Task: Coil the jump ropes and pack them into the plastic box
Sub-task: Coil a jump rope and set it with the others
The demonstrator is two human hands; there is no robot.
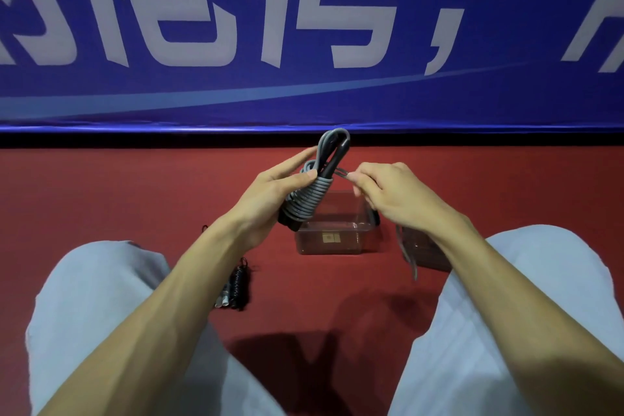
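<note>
The grey jump rope (309,196) is held in the air above the clear plastic box (334,240), gathered into a slim bundle. Its smooth, round cord runs lengthwise in a folded loop at the top, beside a glossy black handle (341,149), and lower down the same cord is wrapped crosswise around the bundle in tight, even turns. The left hand (270,192) grips the bundle from the side, thumb across the wraps and forefinger stretched up along the loop. The right hand (395,196) pinches a thin strand of the cord between curled fingertips just beside the bundle; a loose grey length (410,260) hangs below the right wrist.

The box is transparent, rectangular with rounded corners, and stands on the matte red floor (101,196). A second clear plastic piece (425,246) lies to its right, partly hidden by the forearm. A black jump rope (238,284), already wound, lies on the floor by the left forearm, pale handle ends showing. Light grey trousers (101,297) frame the scene; a glossy blue banner (304,94) with white lettering stands behind.
</note>
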